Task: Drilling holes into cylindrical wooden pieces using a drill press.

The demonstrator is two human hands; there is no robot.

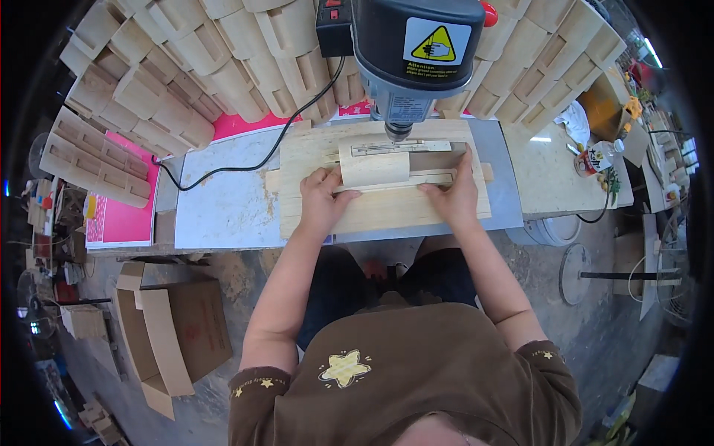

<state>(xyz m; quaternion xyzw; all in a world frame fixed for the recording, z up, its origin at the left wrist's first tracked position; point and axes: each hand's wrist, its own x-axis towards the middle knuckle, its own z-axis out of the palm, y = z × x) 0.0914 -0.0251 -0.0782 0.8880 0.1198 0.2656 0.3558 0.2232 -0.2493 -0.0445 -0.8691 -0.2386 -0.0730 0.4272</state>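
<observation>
A pale, curved wooden piece (375, 170) with a long rectangular opening lies on a flat wooden board (372, 213) under the drill press (416, 44). My left hand (323, 196) grips its left end, the thumb along the near edge. At the right end my right hand (455, 192) holds on, thumb in front and fingers reaching round the far side. A slotted strip (401, 148) runs along the top of the wooden piece. Just above it hangs the drill chuck (398, 132); whether a bit touches the wood is too small to tell.
Stacks of similar curved wooden pieces (282, 44) stand behind, on both sides of the drill. A black cable (279, 141) crosses the table at left. A jar (595, 158) stands at the right. An opened cardboard box (190, 327) sits on the floor at left.
</observation>
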